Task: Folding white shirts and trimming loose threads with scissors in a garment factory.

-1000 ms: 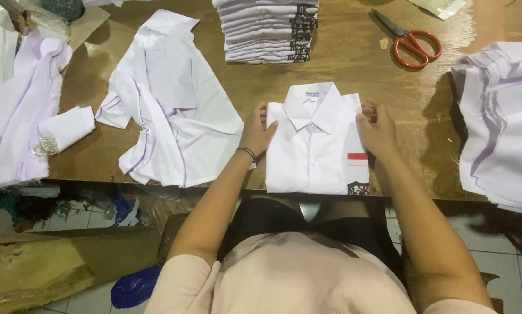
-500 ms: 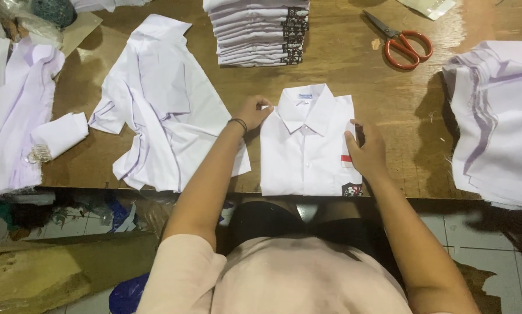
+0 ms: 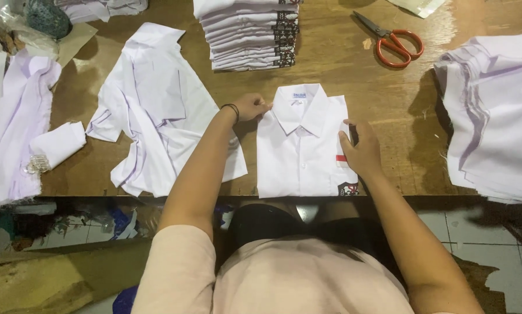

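Both hands are on the folded white shirt [image 3: 300, 152] at the table's [image 3: 383, 87] near edge: right hand [image 3: 363, 152] flat on its right side, left hand [image 3: 250, 107] pinching the collar's corner. Farther back sit a folded stack [image 3: 246, 35] and red scissors [image 3: 392, 42].

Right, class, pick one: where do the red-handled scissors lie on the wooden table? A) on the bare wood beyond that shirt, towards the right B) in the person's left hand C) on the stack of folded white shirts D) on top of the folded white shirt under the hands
A: the red-handled scissors lie on the bare wooden table, beyond and right of the folded white shirt, apart from the stack of folded white shirts and both hands.
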